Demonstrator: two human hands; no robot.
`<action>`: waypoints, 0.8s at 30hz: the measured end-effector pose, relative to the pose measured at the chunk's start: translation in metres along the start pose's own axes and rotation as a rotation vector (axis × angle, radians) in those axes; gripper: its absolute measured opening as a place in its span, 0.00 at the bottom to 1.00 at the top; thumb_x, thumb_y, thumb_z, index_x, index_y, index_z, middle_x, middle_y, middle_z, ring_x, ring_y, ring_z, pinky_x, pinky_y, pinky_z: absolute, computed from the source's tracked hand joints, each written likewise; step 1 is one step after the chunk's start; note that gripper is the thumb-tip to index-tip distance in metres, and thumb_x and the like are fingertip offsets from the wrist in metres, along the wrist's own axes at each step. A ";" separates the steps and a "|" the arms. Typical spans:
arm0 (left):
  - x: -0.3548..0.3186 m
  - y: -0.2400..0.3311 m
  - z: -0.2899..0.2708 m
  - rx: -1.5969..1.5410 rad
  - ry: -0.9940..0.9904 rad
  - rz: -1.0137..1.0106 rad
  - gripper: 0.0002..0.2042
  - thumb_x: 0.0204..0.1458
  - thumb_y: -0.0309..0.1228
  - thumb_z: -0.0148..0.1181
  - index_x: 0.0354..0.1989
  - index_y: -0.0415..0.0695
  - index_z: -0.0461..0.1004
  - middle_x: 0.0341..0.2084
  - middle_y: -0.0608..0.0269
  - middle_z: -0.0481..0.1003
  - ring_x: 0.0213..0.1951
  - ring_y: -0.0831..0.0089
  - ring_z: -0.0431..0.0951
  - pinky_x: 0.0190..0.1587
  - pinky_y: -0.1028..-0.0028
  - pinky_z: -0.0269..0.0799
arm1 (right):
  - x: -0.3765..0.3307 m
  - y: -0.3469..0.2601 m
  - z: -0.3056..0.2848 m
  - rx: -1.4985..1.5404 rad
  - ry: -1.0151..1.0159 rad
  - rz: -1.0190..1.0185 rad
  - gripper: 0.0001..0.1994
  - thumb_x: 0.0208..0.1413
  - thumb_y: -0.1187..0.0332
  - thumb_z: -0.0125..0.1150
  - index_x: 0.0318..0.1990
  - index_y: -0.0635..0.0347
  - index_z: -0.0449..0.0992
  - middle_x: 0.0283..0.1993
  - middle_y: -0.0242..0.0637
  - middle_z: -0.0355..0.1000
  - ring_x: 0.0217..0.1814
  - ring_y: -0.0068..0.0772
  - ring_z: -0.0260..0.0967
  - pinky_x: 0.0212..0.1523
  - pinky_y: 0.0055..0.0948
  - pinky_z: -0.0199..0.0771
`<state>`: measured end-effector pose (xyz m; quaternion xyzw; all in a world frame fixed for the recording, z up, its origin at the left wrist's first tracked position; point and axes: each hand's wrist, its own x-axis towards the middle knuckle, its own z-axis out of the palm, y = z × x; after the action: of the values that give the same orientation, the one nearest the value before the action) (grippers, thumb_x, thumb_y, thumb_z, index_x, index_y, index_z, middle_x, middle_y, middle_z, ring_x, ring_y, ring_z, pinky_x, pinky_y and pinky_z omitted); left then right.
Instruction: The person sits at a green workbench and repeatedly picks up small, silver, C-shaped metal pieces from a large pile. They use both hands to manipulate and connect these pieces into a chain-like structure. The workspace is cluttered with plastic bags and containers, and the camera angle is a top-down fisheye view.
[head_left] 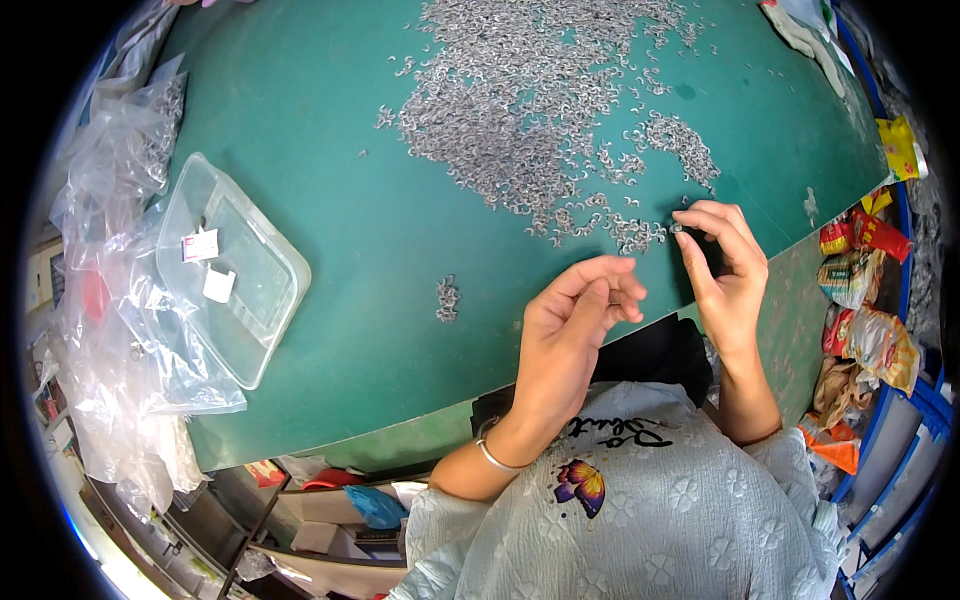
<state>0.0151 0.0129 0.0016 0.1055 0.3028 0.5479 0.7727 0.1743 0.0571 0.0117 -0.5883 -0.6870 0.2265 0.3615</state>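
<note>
- The right hand is raised at the right of centre in the frame, just above the near edge of the green table; its thumb and forefinger are pressed together on a tiny metal piece, pinching it at the fingertips; the other fingers curl loosely behind.
- The left hand sits just left of it and lower, palm turned up, fingers half curled toward the thumb; whether it holds anything I cannot tell; a thin silver bracelet circles its wrist.
- A wide heap of small metal pieces spreads across the upper middle of the table; its lower fringe runs down to just beside the right hand's fingertips.
- A little cluster of the same pieces lies apart, left of the left hand.
- A clear plastic tub rests at the left of the table, with small paper tags inside.
- Crumpled clear plastic bags pile along the left edge, partly under the tub.
- Colourful snack packets crowd the right edge of the frame.
</note>
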 end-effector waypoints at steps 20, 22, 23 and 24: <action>0.006 0.003 0.007 0.213 0.066 -0.025 0.11 0.52 0.18 0.43 0.42 0.33 0.69 0.33 0.60 0.71 0.35 0.76 0.69 0.41 0.76 0.65 | 0.042 0.012 0.008 -0.339 -0.035 -0.230 0.14 0.41 0.75 0.61 0.39 0.63 0.72 0.43 0.38 0.67 0.45 0.39 0.62 0.44 0.33 0.61; 0.007 0.003 0.009 0.219 0.068 -0.022 0.10 0.53 0.19 0.43 0.42 0.33 0.69 0.33 0.60 0.71 0.34 0.77 0.68 0.41 0.76 0.65 | 0.039 0.019 0.009 -0.161 -0.081 -0.258 0.12 0.39 0.78 0.61 0.35 0.64 0.73 0.41 0.38 0.68 0.42 0.39 0.64 0.40 0.32 0.64; 0.008 0.004 0.010 0.225 0.072 -0.020 0.10 0.53 0.19 0.44 0.42 0.33 0.69 0.32 0.60 0.71 0.34 0.77 0.68 0.41 0.76 0.65 | 0.039 0.014 0.010 -0.129 -0.046 -0.273 0.10 0.36 0.82 0.62 0.30 0.66 0.73 0.35 0.38 0.69 0.36 0.38 0.65 0.35 0.31 0.66; 0.009 0.004 0.011 0.232 0.076 -0.018 0.10 0.53 0.19 0.44 0.41 0.33 0.69 0.32 0.60 0.71 0.34 0.77 0.68 0.41 0.76 0.65 | 0.038 0.012 0.009 -0.094 -0.050 -0.277 0.10 0.36 0.82 0.62 0.30 0.66 0.73 0.35 0.38 0.69 0.35 0.38 0.65 0.35 0.31 0.66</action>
<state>0.0204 0.0242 0.0096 0.1704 0.3942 0.5057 0.7482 0.1733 0.0979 0.0052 -0.4981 -0.7803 0.1569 0.3441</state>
